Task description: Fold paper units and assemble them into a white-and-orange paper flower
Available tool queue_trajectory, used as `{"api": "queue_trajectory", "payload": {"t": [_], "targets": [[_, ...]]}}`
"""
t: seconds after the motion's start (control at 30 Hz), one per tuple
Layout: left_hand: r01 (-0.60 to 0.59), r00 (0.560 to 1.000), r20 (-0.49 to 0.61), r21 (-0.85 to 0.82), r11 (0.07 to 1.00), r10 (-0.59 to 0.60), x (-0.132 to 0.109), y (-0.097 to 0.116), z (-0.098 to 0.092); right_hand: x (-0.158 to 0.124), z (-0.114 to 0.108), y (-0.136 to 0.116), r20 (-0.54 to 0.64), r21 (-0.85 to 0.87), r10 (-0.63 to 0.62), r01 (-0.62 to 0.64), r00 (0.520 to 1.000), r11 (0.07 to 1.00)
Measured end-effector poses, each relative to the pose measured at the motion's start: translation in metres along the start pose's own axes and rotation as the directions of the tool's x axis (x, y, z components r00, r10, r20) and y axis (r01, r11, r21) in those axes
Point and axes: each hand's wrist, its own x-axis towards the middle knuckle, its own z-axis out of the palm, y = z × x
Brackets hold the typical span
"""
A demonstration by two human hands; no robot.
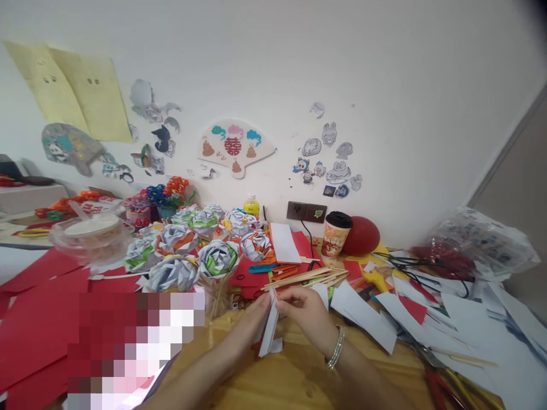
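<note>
A narrow stack of folded white paper point(269, 331) stands on edge between my hands above the wooden table, with a little red showing near its top end. My left hand point(255, 312) presses along its left side, the fingers partly hidden behind it. From the right, my right hand point(305, 312) pinches the upper end between thumb and fingers; a beaded bracelet point(336, 347) circles that wrist. A small white scrap point(277, 345) lies by the paper's lower end. Just beyond my hands lie several thin wooden sticks point(301, 279).
White paper flowers point(219, 259) crowd the left centre, some over a clear container. Red sheets point(38, 319) cover the left side. A paper cup point(336, 236) and red balloon point(361, 236) stand by the wall. White sheets point(363, 316) and scissors point(427, 356) lie right.
</note>
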Motion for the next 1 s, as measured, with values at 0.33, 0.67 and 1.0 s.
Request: {"api": "queue_trajectory", "payload": {"t": [0.33, 0.67, 1.0], "targets": [[-0.026, 0.996, -0.09, -0.031, 0.999, 0.023, 0.0, -0.004, 0.005, -0.009, 0.015, 0.005, -0.165, -0.177, -0.112, 0.082, 0.98, 0.981], [-0.209, 0.966, -0.114, 0.182, 0.961, 0.231, 0.006, -0.024, -0.006, -0.014, 0.02, 0.005, -0.229, -0.221, -0.167, 0.116, 0.959, 0.968], [-0.201, 0.976, -0.055, 0.145, 0.969, 0.211, 0.006, -0.021, -0.002, -0.008, 0.005, -0.001, -0.033, -0.43, -0.327, 0.283, 0.944, 0.858]]}}
